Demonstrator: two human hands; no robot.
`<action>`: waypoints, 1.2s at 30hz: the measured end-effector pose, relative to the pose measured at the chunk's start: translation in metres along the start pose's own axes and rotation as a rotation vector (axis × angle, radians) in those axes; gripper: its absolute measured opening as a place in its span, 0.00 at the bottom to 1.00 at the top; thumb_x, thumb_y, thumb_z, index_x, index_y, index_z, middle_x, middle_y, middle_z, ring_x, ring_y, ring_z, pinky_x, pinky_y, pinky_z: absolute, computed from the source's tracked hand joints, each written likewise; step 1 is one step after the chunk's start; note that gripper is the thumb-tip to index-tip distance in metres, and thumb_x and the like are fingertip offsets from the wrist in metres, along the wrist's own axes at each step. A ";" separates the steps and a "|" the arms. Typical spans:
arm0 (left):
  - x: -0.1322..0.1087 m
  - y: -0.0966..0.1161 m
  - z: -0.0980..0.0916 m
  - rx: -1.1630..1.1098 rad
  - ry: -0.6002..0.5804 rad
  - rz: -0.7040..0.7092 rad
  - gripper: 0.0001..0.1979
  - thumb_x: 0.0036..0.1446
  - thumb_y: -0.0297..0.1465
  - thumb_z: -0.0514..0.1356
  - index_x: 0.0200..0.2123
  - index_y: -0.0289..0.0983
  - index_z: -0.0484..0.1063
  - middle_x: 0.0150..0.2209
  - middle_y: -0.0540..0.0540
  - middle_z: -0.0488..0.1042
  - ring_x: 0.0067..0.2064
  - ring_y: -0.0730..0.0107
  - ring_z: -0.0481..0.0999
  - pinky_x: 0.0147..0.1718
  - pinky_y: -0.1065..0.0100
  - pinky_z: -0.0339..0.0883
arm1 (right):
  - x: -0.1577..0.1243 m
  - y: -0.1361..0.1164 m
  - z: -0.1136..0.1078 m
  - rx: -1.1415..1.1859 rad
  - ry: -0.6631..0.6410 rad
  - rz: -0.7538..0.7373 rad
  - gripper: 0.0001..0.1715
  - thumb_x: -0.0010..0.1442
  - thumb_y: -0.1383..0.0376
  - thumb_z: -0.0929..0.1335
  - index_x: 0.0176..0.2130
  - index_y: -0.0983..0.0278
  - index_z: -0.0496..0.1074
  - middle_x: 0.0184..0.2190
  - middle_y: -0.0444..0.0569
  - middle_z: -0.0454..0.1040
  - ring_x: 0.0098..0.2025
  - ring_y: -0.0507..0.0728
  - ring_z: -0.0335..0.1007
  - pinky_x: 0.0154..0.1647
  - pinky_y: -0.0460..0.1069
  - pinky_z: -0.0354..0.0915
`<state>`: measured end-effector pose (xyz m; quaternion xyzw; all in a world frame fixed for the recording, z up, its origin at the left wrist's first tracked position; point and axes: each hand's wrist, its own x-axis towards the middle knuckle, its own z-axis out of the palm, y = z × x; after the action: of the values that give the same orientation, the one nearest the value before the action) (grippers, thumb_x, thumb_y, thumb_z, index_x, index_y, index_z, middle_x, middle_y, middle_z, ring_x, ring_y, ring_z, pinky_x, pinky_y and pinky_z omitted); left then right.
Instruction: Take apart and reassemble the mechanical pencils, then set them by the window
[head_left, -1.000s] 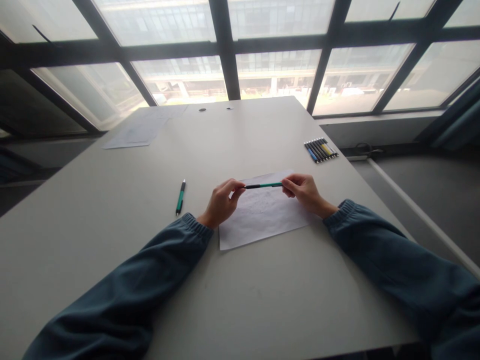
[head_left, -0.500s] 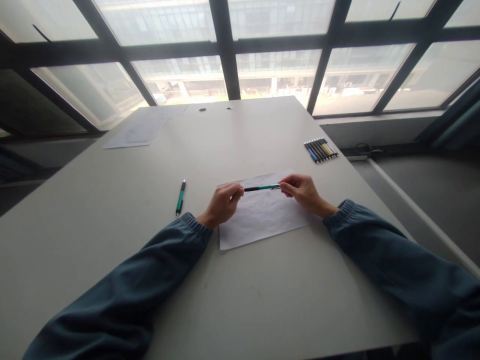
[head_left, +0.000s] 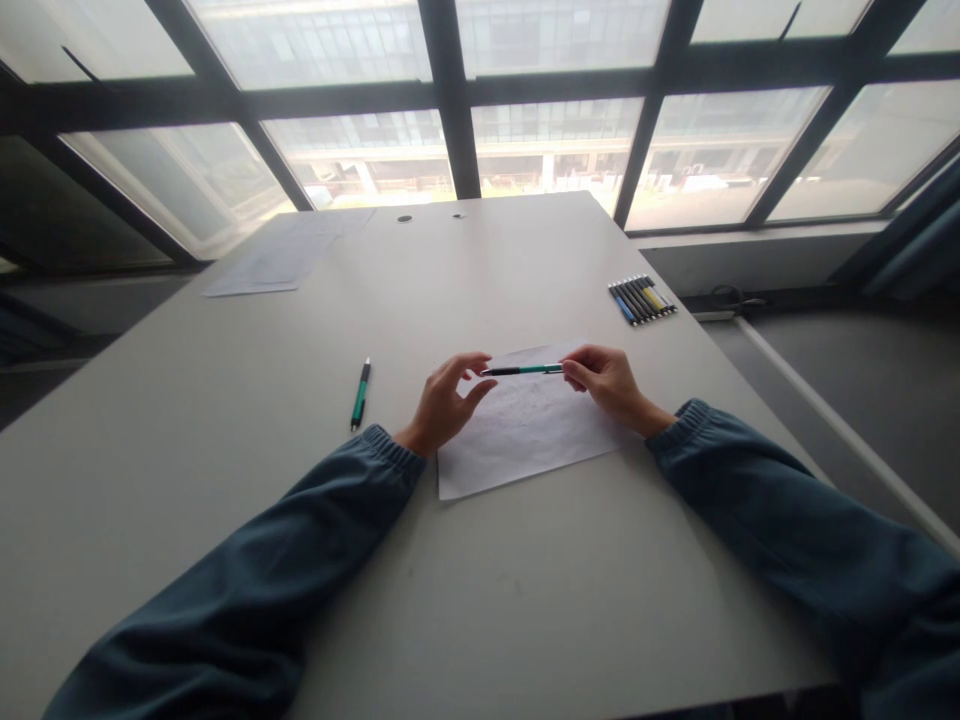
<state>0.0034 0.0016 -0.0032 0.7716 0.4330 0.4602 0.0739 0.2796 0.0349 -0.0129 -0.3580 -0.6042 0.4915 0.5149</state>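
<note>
Seemingly handling a raised green pen [head_left: 531,370], pinched at 1 end in the right hand [head_left: 609,383], tip-first toward the empty, half-open left hand [head_left: 444,400]; calls for steady pinching.

Your held pen [head_left: 534,369] is green with a black grip; your loose pen [head_left: 361,394] is also green and black. Your sleeves [head_left: 300,540] are dark blue. You have a white sheet [head_left: 517,455] with faint grey marks, a greyish-white table [head_left: 450,600], and black, blue and yellow pens [head_left: 642,300].
</note>
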 end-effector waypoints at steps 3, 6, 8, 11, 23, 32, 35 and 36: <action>0.000 0.001 0.001 0.022 0.023 0.039 0.08 0.65 0.36 0.62 0.43 0.39 0.75 0.38 0.45 0.79 0.36 0.70 0.76 0.40 0.66 0.72 | 0.000 0.001 0.000 -0.001 0.003 0.002 0.20 0.54 0.50 0.77 0.32 0.65 0.77 0.21 0.44 0.73 0.21 0.49 0.63 0.22 0.47 0.61; 0.000 0.001 0.000 0.011 0.013 0.048 0.07 0.66 0.35 0.61 0.40 0.38 0.75 0.36 0.46 0.78 0.35 0.70 0.76 0.39 0.67 0.71 | 0.000 0.002 -0.001 -0.001 0.002 -0.001 0.19 0.54 0.51 0.77 0.32 0.65 0.78 0.22 0.44 0.73 0.22 0.49 0.63 0.22 0.47 0.61; 0.000 0.002 0.000 0.007 0.010 0.041 0.07 0.66 0.35 0.61 0.40 0.38 0.75 0.36 0.46 0.77 0.36 0.70 0.76 0.39 0.67 0.71 | 0.000 0.001 -0.001 0.002 -0.001 -0.006 0.19 0.55 0.51 0.76 0.33 0.65 0.78 0.21 0.44 0.73 0.22 0.49 0.63 0.22 0.46 0.60; 0.001 0.002 0.000 0.003 -0.002 0.036 0.07 0.66 0.35 0.61 0.40 0.38 0.74 0.35 0.47 0.77 0.36 0.70 0.75 0.39 0.68 0.70 | 0.000 0.000 -0.001 0.001 -0.004 -0.004 0.19 0.55 0.51 0.76 0.33 0.65 0.78 0.21 0.44 0.73 0.21 0.49 0.63 0.22 0.46 0.60; 0.000 0.000 -0.002 -0.041 -0.101 0.046 0.26 0.72 0.41 0.51 0.22 0.37 0.69 0.21 0.49 0.71 0.26 0.71 0.71 0.34 0.66 0.65 | -0.001 -0.001 0.000 0.021 -0.049 -0.012 0.17 0.55 0.54 0.77 0.33 0.65 0.78 0.22 0.44 0.73 0.22 0.49 0.64 0.22 0.46 0.60; 0.002 -0.003 -0.003 -0.110 -0.078 0.085 0.22 0.72 0.44 0.49 0.45 0.37 0.78 0.40 0.42 0.80 0.44 0.63 0.77 0.44 0.60 0.70 | 0.000 0.001 0.000 0.023 -0.026 -0.033 0.15 0.57 0.56 0.77 0.33 0.65 0.78 0.21 0.43 0.73 0.21 0.49 0.64 0.22 0.46 0.60; 0.003 0.000 -0.003 -0.057 0.011 0.110 0.18 0.67 0.44 0.59 0.50 0.38 0.74 0.45 0.41 0.78 0.46 0.63 0.76 0.43 0.61 0.72 | 0.000 0.001 0.000 0.026 -0.006 -0.035 0.15 0.57 0.56 0.76 0.33 0.65 0.78 0.21 0.43 0.73 0.21 0.49 0.64 0.21 0.46 0.60; 0.003 0.001 -0.003 -0.036 0.042 0.127 0.17 0.64 0.43 0.62 0.50 0.38 0.74 0.45 0.42 0.77 0.46 0.63 0.76 0.42 0.63 0.73 | 0.001 0.002 0.000 0.028 0.000 -0.034 0.15 0.57 0.56 0.76 0.33 0.65 0.78 0.21 0.43 0.73 0.21 0.49 0.64 0.21 0.45 0.60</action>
<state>0.0025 0.0026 0.0012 0.7864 0.3760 0.4876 0.0494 0.2793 0.0359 -0.0142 -0.3406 -0.6031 0.4910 0.5283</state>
